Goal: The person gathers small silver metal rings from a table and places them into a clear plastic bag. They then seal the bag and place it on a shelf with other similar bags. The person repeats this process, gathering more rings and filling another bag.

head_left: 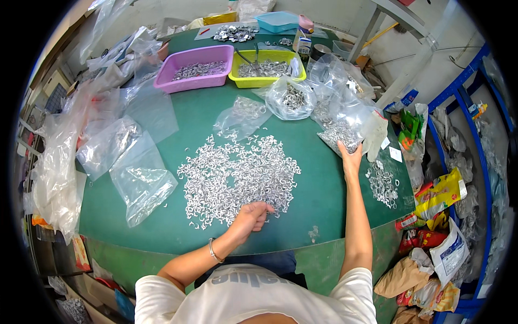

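A wide pile of small silvery curved metal pieces (237, 181) lies loose on the green table (302, 227). At the pile's near edge is my left hand (251, 217), its fingers curled and thumb and forefinger pinched together. Anything in that pinch is too small to make out. To the right, my right hand (350, 156) grips the near edge of a clear plastic bag (341, 132) full of small metal pieces. Some of its fingers are hidden by the bag. A smaller clear bag (245, 114) lies flat just beyond the pile.
A purple tray (194, 83) and a yellow tray (268, 82) of metal parts stand at the back, pliers (256, 62) in the yellow one. Loose rings (383, 184) lie at right beside a white glove (374, 135). Clear bags (143, 186) cover the left; blue shelving (458, 102) stands right.
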The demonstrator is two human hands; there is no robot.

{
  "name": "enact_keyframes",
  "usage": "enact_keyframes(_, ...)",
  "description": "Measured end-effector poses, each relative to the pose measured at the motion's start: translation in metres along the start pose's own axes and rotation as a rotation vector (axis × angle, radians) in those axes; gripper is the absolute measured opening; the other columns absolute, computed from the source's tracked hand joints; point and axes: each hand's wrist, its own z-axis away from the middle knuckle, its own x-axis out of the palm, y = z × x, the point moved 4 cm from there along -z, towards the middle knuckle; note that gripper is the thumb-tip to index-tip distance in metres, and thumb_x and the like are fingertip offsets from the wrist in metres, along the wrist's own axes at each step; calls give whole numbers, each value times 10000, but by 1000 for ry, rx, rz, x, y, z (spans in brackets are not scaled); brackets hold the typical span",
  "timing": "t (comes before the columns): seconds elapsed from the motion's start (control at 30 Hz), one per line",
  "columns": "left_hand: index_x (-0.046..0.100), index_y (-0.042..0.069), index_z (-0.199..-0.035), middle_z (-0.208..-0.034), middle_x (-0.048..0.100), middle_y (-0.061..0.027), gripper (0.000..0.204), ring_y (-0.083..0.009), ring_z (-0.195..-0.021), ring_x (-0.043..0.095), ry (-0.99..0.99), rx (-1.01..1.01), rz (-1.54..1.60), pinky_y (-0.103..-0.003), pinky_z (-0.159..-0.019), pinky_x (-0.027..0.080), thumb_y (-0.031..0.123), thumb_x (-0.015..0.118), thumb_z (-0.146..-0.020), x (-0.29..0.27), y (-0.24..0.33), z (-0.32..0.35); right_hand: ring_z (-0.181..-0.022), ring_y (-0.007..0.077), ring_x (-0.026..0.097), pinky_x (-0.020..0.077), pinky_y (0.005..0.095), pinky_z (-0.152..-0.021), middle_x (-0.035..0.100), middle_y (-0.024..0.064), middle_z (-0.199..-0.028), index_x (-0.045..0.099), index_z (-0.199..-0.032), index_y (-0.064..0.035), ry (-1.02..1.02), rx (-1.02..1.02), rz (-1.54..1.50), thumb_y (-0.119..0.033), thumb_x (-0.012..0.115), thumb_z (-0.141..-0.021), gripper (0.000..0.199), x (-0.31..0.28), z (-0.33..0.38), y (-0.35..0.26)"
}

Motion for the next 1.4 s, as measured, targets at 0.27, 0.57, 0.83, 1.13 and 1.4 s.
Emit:
enact_keyframes(0.27,556,35,-925,-588,306,84,240,-19,-472,223,12,5,-48,-187,-414,184,191,378,-962,-3,1,7,-1248,317,373,258,390,-1052,363,234,-1349,224,-1374,15,57,70,67,-358,771,-694,949,-3,2,-10)
enact_keyframes(0.57,550,18,-1035,-599,351,58,235,-38,-486,260,111,98,47,-191,-426,210,203,423,-965,-22,3,25,-1003,257,486,377,358,-892,495,152,-1103,398,-1240,18,59,-554,95,-36,618,-770,522,52,41,-94)
enact_keyframes(0.83,575,-33,-1054,-618,546,-9,306,-99,-555,472,643,600,-722,-283,-522,410,142,635,-809,-105,107,-24,-998,304,523,436,386,-843,538,141,-1079,491,-1174,-25,-453,-559,309,-47,652,-704,498,162,64,-128)
enact_keyframes(1.13,644,-42,-835,-585,568,-22,235,-78,-546,488,836,721,-949,-254,-515,401,191,650,-805,-144,176,-105,-816,271,610,477,378,-711,639,144,-905,648,-966,-54,-460,-809,247,-28,592,-737,237,231,46,-137)
enact_keyframes(1.4,550,-62,-1113,-587,450,59,547,-26,-525,373,608,903,-472,-202,-452,306,298,744,-750,-109,223,-72,-664,170,637,501,262,-568,671,126,-807,622,-905,22,-568,-134,-406,-162,486,-928,230,227,7,-194)
